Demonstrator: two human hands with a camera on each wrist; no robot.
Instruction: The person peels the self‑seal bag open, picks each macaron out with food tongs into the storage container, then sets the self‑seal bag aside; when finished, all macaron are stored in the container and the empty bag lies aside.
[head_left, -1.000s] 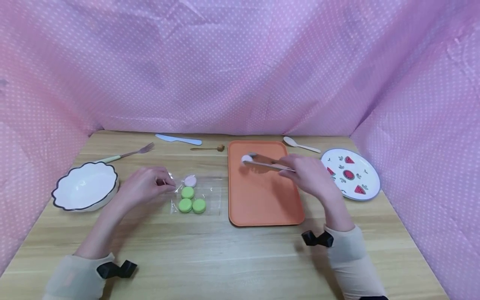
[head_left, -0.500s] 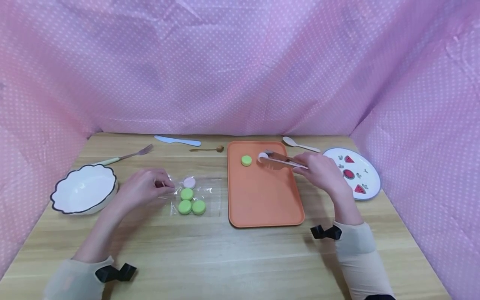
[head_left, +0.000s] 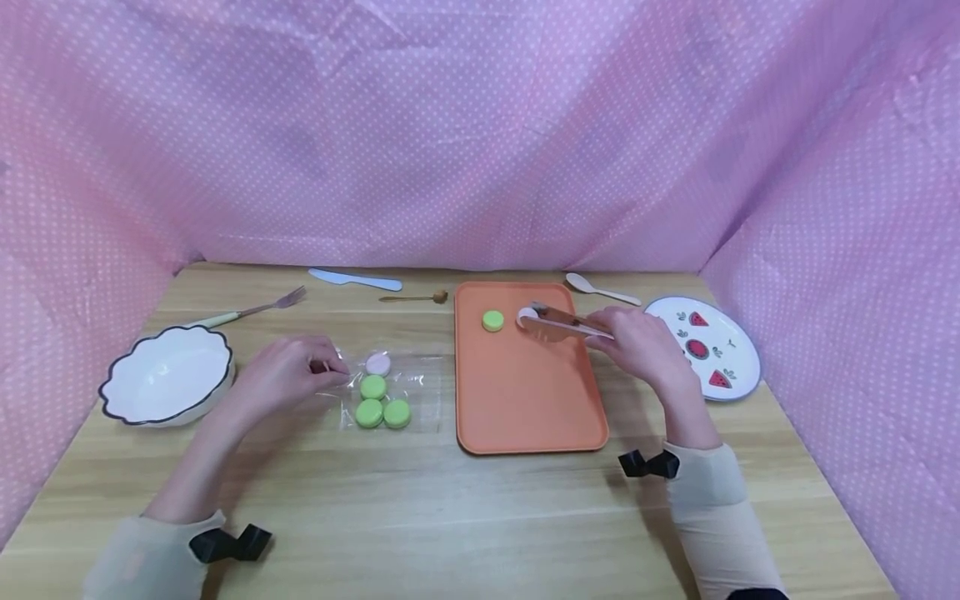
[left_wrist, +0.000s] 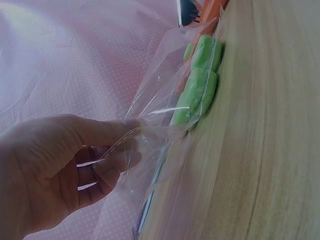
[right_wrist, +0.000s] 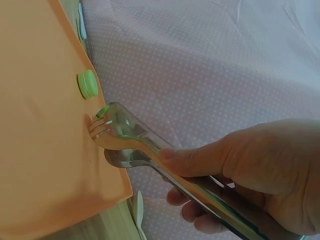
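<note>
My left hand (head_left: 292,375) pinches the edge of a clear plastic bag (left_wrist: 150,105) between thumb and fingers. The bag lies on the table with three green macarons (head_left: 373,387) and a pale pink macaron (head_left: 378,364) in it. My right hand (head_left: 641,346) grips metal tongs (right_wrist: 200,200), one tip forked, the other spoon-shaped. Between the tips, at the upper part of the orange tray (head_left: 525,400), shows another pale pink macaron (head_left: 527,315); in the right wrist view the tips mostly hide it. To its left, a green macaron (head_left: 492,321) lies on the tray.
A white scalloped bowl (head_left: 168,375) stands at the left beside a fork (head_left: 255,310). Along the back lie a blue knife (head_left: 356,280), a small gold-coloured spoon (head_left: 412,297) and a cream spoon (head_left: 600,290). A watermelon-patterned plate (head_left: 738,358) sits at the right, against pink curtains (head_left: 480,133).
The tongs have moved right over the tray with the pale pink macaron between their tips, baring the green macaron. They barely moved in the last half second. My left hand stays put.
</note>
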